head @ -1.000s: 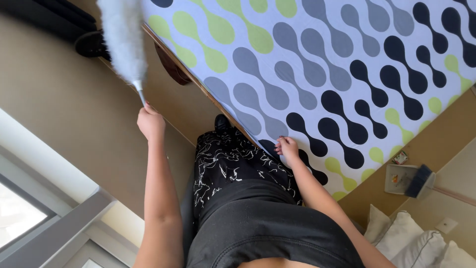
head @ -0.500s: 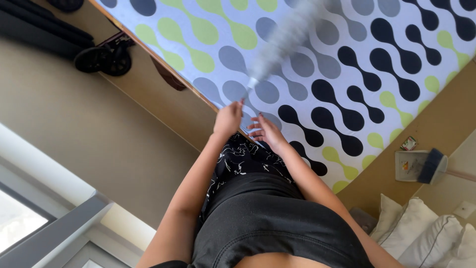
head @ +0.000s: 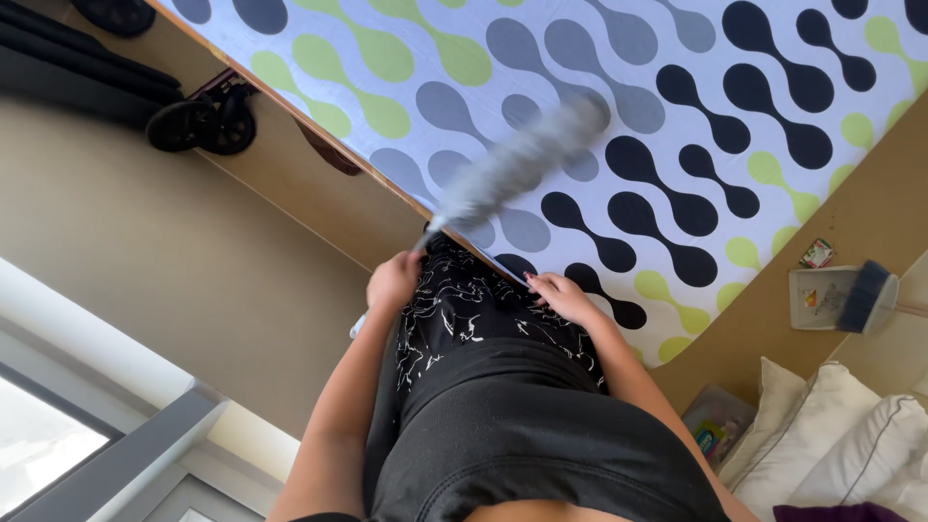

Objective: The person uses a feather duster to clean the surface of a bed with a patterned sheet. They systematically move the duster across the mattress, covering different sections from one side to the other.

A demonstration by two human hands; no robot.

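Observation:
My left hand (head: 393,280) grips the handle of a fluffy grey duster (head: 517,162), whose blurred head lies over the patterned bed sheet (head: 619,106). The sheet is white with grey, black and green blob shapes. My right hand (head: 561,295) rests flat with fingers spread on the near edge of the sheet, holding nothing. I stand right against the bed edge.
A folded black stroller with wheels (head: 198,121) stands on the tan floor at upper left. A dustpan and brush (head: 841,298) lie on the floor at right. White pillows (head: 841,445) sit at lower right, beside a small box (head: 715,425). A window frame (head: 106,454) is at lower left.
My left hand has swung the duster from the far left, off the bed, rightward and down over the sheet. My right hand stayed on the bed edge.

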